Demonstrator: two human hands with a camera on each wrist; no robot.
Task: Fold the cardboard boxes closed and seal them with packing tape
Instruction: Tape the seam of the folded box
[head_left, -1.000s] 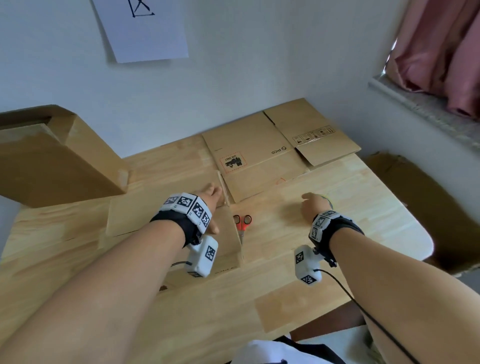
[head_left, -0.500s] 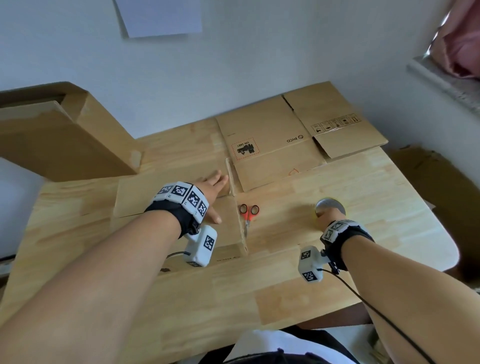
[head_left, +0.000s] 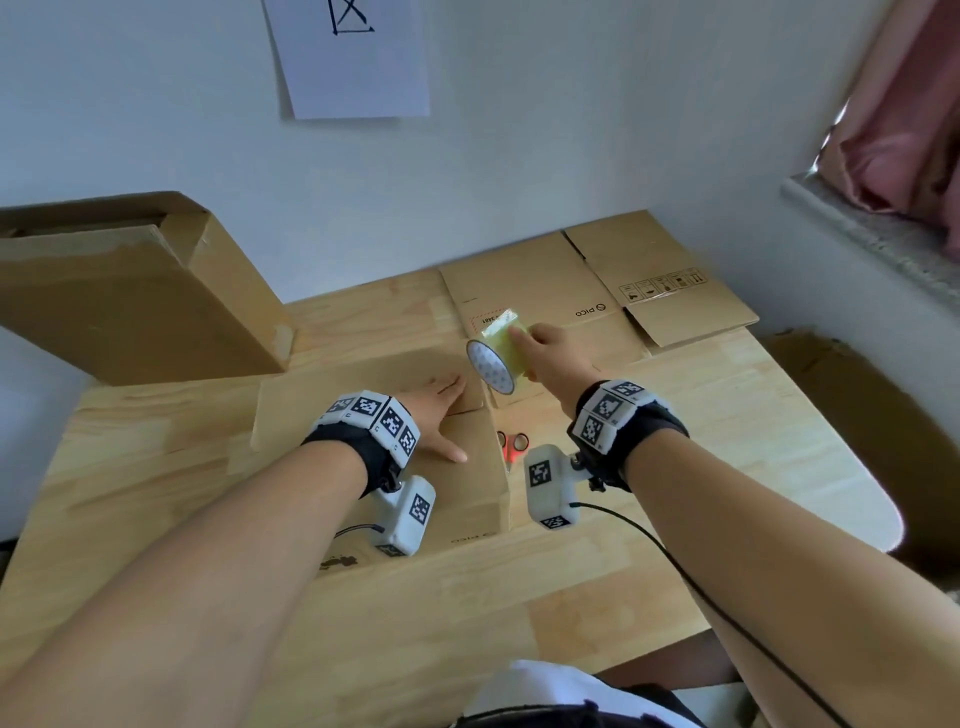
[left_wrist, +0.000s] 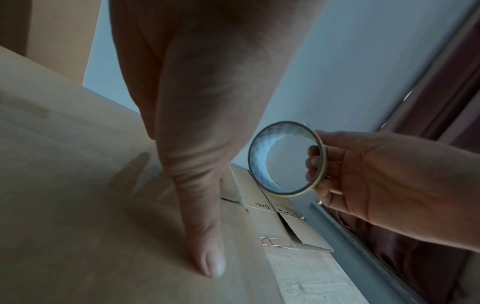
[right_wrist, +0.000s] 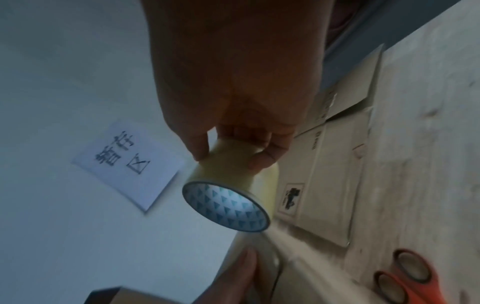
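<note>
A closed cardboard box (head_left: 363, 410) lies in the middle of the wooden table, and my left hand (head_left: 441, 410) presses flat on its top flaps with straight fingers (left_wrist: 207, 257). My right hand (head_left: 550, 353) holds a roll of clear yellowish packing tape (head_left: 501, 353) in the air just beyond the box's far right corner. Its fingers curl through the roll's core (left_wrist: 283, 158) and pinch the outer band (right_wrist: 233, 168). A short tape end sticks up from the roll.
Red-handled scissors (head_left: 511, 449) lie on the table (head_left: 727, 415) right of the box. Flattened cardboard boxes (head_left: 597, 291) lie at the back right against the wall. A large tilted carton (head_left: 130, 291) stands at the back left. More cardboard (head_left: 852, 405) lies right of the table.
My right hand picked the tape roll up from the table at the right and carried it left and up, over the box's far corner. My left hand stayed flat on the flaps.
</note>
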